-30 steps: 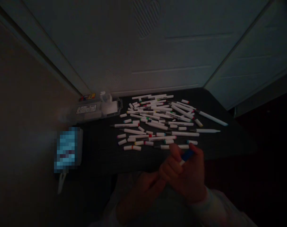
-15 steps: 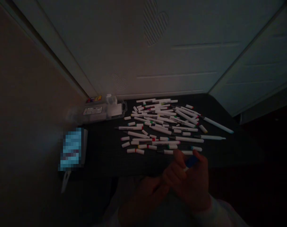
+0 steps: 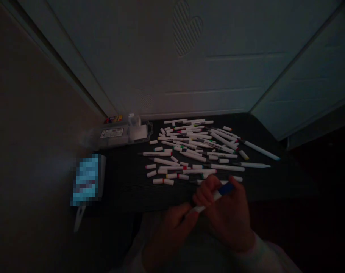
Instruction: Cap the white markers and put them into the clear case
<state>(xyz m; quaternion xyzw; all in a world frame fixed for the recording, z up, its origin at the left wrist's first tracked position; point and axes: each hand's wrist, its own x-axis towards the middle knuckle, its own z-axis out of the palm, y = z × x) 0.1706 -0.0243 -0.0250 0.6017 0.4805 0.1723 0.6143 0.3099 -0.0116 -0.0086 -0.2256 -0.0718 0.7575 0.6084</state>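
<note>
Blue-ended pen slanted by table edge. Right hand gripped upper part; left hand, dim, pinched lower end, hidden beneath fingers. Behind, loose pens, nearest partly covered by right hand; case label too murky to read.

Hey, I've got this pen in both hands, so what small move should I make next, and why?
Perhaps a gentle pull with your left hand: it grips the white end of the pen while your right hand holds it near the blue end, and loose caps lie on the table. Whether this one is capped is hidden.
</note>
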